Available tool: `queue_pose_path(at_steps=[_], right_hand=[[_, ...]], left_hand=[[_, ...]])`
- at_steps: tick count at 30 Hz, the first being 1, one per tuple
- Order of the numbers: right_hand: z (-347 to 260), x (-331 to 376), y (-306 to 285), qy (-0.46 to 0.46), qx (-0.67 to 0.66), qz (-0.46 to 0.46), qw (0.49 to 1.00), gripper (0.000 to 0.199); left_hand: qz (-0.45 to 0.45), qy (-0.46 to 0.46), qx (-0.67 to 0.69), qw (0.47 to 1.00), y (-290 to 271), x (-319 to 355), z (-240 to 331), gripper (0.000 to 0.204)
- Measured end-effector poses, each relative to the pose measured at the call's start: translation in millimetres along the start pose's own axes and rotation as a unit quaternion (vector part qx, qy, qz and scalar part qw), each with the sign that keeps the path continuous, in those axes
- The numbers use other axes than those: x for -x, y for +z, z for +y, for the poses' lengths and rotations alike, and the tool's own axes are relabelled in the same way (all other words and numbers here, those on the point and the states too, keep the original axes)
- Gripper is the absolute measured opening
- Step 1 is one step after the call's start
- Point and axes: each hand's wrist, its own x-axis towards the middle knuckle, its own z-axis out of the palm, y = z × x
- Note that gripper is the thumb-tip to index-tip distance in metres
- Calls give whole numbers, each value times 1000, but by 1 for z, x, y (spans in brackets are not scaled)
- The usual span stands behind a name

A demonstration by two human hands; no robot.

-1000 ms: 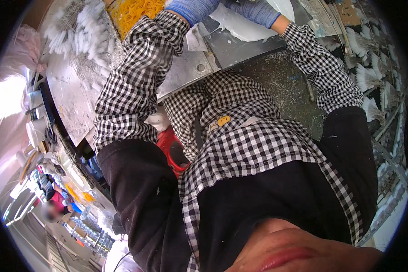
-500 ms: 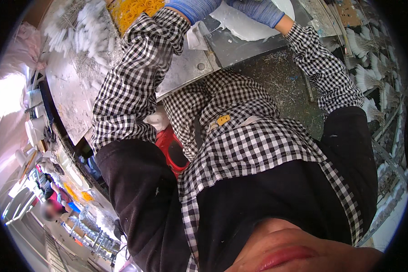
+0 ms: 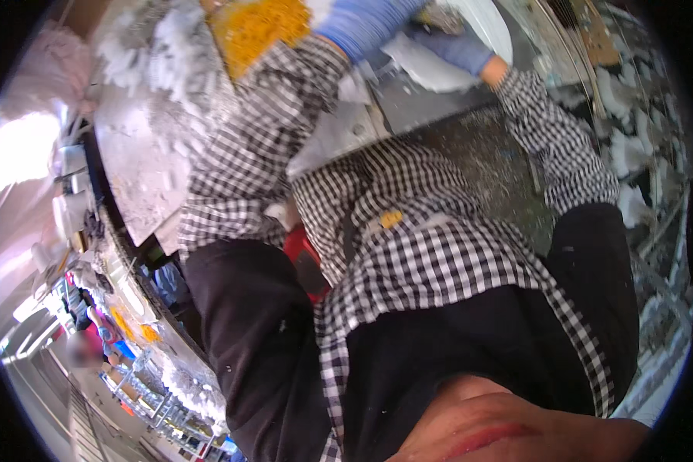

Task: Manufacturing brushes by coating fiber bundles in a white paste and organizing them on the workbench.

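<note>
My left hand, blue-gloved, is reaching beside the yellow mass on the icy tabletop; my right hand is touching white sheeting. I cannot tell either grip.

right hand | moved left, closer to left hand

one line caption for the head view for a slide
Blue-gloved left hand and right hand work at a white sheet beside a yellow heap.
</note>
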Motion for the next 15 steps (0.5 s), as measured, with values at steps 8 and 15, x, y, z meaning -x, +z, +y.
queue_pose_path(at_steps=[8, 15], right_hand=[[-140, 34, -92, -76, 138, 160, 975, 31], [-250, 99, -191, -174, -7, 312, 934, 6]], left_hand=[[237, -230, 179, 927, -22, 35, 19, 40], [213, -294, 845, 393, -40, 136, 83, 79]])
